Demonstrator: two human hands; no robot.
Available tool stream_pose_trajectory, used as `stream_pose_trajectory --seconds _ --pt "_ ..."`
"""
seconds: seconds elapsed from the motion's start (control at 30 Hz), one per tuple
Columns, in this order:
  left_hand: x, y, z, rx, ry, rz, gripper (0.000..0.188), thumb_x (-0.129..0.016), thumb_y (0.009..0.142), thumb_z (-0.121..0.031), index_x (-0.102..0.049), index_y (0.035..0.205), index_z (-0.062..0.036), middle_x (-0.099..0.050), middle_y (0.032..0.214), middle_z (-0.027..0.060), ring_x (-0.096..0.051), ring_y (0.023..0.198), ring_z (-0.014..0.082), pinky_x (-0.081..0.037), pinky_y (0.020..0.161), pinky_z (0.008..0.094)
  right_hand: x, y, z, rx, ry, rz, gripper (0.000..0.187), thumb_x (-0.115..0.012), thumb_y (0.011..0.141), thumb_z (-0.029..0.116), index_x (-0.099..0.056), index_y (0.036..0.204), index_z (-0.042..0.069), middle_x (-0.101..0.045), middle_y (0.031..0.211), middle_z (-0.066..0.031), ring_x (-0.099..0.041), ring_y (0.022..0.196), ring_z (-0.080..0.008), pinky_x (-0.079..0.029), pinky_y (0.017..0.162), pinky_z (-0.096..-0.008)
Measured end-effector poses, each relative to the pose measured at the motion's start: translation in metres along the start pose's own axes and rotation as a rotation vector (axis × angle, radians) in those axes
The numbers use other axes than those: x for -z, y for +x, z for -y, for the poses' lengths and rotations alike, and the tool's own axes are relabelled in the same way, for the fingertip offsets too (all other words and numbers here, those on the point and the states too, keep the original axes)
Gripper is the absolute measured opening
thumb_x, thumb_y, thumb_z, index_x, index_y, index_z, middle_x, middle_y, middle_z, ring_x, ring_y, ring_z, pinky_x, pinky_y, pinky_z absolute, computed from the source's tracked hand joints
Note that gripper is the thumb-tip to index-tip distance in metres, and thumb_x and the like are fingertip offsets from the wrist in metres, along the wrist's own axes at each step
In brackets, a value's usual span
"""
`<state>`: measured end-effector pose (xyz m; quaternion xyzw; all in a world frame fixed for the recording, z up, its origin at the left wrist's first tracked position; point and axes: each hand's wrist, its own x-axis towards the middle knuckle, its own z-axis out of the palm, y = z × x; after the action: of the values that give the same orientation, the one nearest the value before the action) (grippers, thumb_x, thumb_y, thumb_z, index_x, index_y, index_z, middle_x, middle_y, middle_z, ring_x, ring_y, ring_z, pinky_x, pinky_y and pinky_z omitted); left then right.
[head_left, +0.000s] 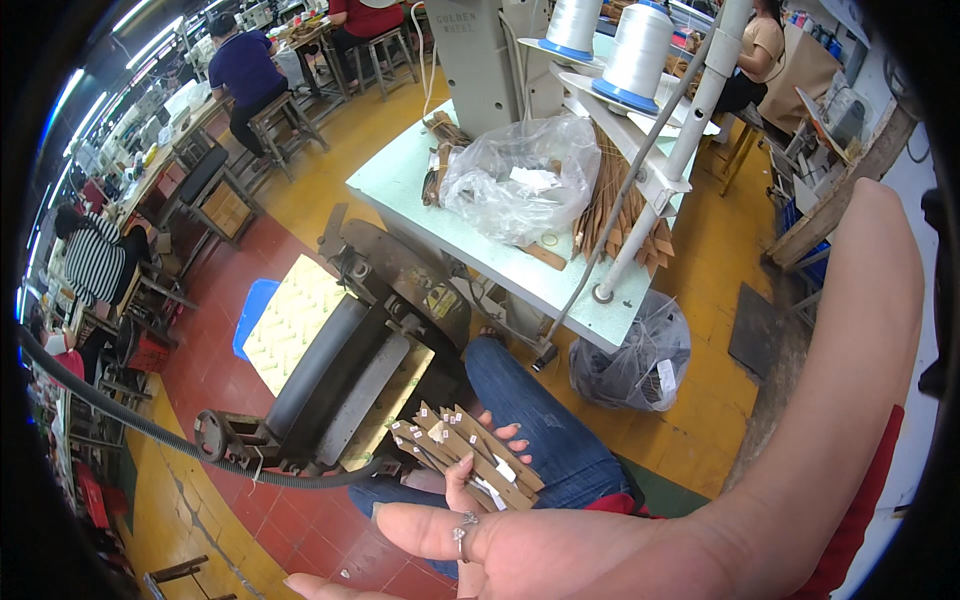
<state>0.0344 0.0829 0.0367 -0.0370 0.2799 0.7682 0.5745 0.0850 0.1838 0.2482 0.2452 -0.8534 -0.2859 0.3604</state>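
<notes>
My left hand (463, 484) is closed around a bundle of brown pointed leather strips (485, 455), held above my lap. Several strips carry small white labels near their tips, and white paper slips stick out between them. My right hand (570, 555) is large in the foreground, its arm reaching in from the right. Its fingers are stretched out with a ring on one, and nothing is seen in it; part of the hand is cut off by the lower edge. Just beyond the bundle stands a dark machine (350, 375) with a long roller and a metal plate.
A pale green table (400, 180) holds a clear plastic bag (525, 180), more brown strips (625, 205) and white thread cones (640, 55). A bagged bin (632, 355) stands beneath it. A ribbed hose (150, 425) crosses at left. Other people sit working at benches farther off.
</notes>
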Motion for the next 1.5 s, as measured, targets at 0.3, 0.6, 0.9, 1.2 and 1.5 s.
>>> stream_pose_trajectory --seconds 0.3,0.6,0.9,1.2,1.5 --pt "0.006 0.001 -0.003 -0.046 0.008 0.041 0.059 -0.049 0.082 -0.03 -0.039 0.133 -0.0027 -0.056 0.116 0.0202 -0.058 0.1 0.0283 -0.052 0.084 0.0439 -0.002 0.0 0.004 -0.007 -0.004 0.006 0.036 -0.062 0.081 0.025 -0.057 0.113 0.009 -0.056 0.115 -0.0082 -0.05 0.108 -0.018 -0.037 0.097 -0.0359" --pt "0.001 -0.003 -0.005 -0.066 -0.013 -0.003 0.062 -0.049 0.082 -0.036 -0.041 0.133 -0.0023 -0.052 0.123 0.0199 -0.054 0.11 0.0292 -0.049 0.089 0.0456 -0.003 0.001 0.006 0.006 -0.023 0.018 0.035 -0.063 0.079 0.023 -0.059 0.109 0.007 -0.058 0.11 -0.008 -0.053 0.103 -0.0187 -0.04 0.094 -0.0357" --pt "0.01 -0.002 -0.006 -0.048 -0.082 0.057 0.061 -0.049 0.082 -0.035 -0.04 0.133 -0.0029 -0.055 0.114 0.0194 -0.059 0.097 0.0301 -0.05 0.085 0.0449 -0.003 0.005 0.011 0.023 -0.052 0.045 0.034 -0.064 0.077 0.022 -0.06 0.106 0.004 -0.06 0.105 -0.0079 -0.056 0.099 -0.0194 -0.043 0.092 -0.0355" --pt "0.027 0.003 -0.011 -0.05 -0.196 0.114 0.062 -0.048 0.085 -0.037 -0.035 0.138 -0.0058 -0.052 0.121 0.0193 -0.055 0.105 0.0321 -0.047 0.088 0.0481 -0.007 0.016 0.015 0.039 -0.074 0.23 0.033 -0.065 0.076 0.02 -0.061 0.103 0.002 -0.062 0.101 -0.0078 -0.059 0.094 -0.02 -0.045 0.089 -0.0353" --pt "0.017 -0.007 -0.039 -0.318 -0.049 0.065 0.069 -0.043 0.086 -0.036 -0.027 0.142 0.001 -0.033 0.144 0.0209 -0.038 0.131 0.0319 -0.037 0.103 0.0474 -0.093 -0.042 0.014 -0.843 1.138 0.3 0.015 -0.072 0.076 0.014 -0.066 0.082 0.003 -0.061 0.076 -0.0057 -0.06 0.069 -0.0176 -0.046 0.063 -0.0293"
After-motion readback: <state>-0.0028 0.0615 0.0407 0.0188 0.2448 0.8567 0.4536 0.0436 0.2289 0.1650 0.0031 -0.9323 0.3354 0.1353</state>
